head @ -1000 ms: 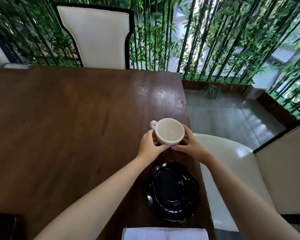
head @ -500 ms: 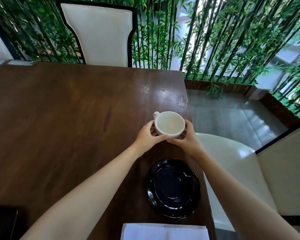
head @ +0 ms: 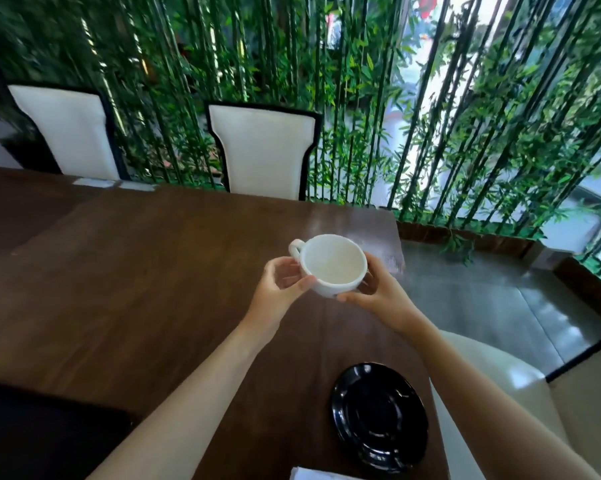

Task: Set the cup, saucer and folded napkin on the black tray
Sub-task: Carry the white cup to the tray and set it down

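An empty white cup (head: 331,264) is held up above the dark wooden table (head: 146,271), its handle pointing to the far left. My left hand (head: 281,288) grips its left side and my right hand (head: 375,291) cups its right side. The glossy black saucer (head: 379,417) lies on the table near the right edge, below my hands. Only a white corner of the folded napkin (head: 313,474) shows at the bottom edge. The black tray (head: 46,434) fills the lower left corner.
Two white chairs with black trim (head: 264,150) (head: 70,133) stand at the table's far side before a bamboo screen. A white chair (head: 493,382) sits at the right. The table's right edge drops to a grey floor.
The cup has risen off the table in both hands. The view has tilted up and swung left, bringing a second chair and more of the black tray into sight.
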`<move>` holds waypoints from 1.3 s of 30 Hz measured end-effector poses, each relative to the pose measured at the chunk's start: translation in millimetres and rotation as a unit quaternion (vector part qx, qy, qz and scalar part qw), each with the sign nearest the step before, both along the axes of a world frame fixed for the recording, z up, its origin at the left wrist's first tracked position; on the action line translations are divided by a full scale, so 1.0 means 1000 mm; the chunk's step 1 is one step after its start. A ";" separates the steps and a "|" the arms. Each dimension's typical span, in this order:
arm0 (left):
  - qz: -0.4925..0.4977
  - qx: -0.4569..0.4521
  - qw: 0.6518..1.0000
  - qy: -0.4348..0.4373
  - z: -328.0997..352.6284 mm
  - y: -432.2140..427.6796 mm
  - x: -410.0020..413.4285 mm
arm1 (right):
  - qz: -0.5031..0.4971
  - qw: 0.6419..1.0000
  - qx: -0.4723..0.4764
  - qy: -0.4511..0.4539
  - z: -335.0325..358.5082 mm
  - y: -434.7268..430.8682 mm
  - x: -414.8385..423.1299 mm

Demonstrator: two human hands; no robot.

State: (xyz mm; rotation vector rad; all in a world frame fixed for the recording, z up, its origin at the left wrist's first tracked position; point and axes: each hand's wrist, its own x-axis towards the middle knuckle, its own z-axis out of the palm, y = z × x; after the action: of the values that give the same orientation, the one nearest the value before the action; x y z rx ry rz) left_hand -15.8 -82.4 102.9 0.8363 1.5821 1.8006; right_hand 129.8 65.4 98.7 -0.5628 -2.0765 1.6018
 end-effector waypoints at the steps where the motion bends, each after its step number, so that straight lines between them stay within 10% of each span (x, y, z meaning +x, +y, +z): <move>1: 0.008 -0.002 1.000 -0.001 0.006 -0.011 -0.006 | 0.014 1.000 0.004 0.002 0.008 -0.007 -0.007; 9: -0.023 -0.007 1.000 -0.009 0.047 -0.122 -0.076 | 0.152 0.988 0.033 -0.017 0.057 -0.071 -0.068; 20: 0.177 -0.082 0.979 0.052 0.045 -0.295 -0.150 | 0.346 0.936 0.028 -0.067 0.052 -0.208 -0.188; 39: 0.320 -0.172 0.925 -0.111 -0.080 -0.480 -0.228 | 0.399 0.900 -0.074 -0.156 -0.078 -0.404 -0.312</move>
State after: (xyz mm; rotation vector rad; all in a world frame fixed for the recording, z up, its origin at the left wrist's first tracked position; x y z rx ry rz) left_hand -244.1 -562.5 22.8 -0.0713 2.0787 1.8498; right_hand -181.9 -338.8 20.2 0.0341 -2.6405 2.2390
